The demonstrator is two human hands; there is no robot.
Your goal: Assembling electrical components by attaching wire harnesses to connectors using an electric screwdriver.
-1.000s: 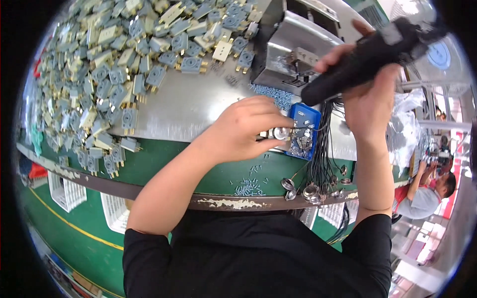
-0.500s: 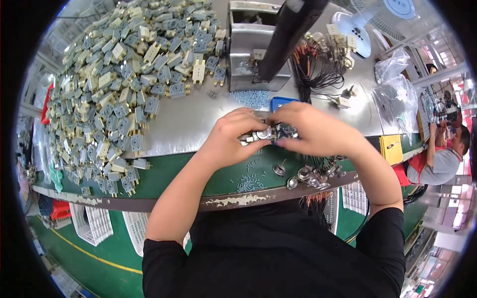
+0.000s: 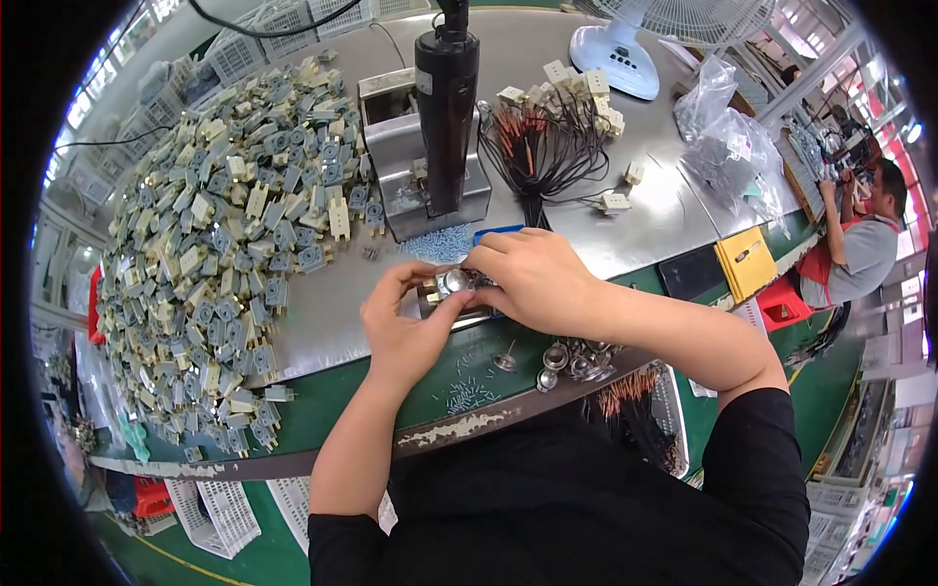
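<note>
While L hand (image 3: 399, 324) pinches small metal-topped part (image 3: 454, 281) over steel bench (image 3: 322, 332), prob. to steady it, R hand (image 3: 535, 280) bunches at its right end, grip unclear; blue tray (image 3: 500, 230) just beyond, w/in reach.

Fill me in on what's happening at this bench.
A person is working on a small pale block with a round silvery metal part. The left hand holds it, and the right hand's fingertips meet it from the other side. A black cylindrical tool stands upright beyond, in neither hand. A large heap of grey and cream plastic parts lies to the left.
</note>
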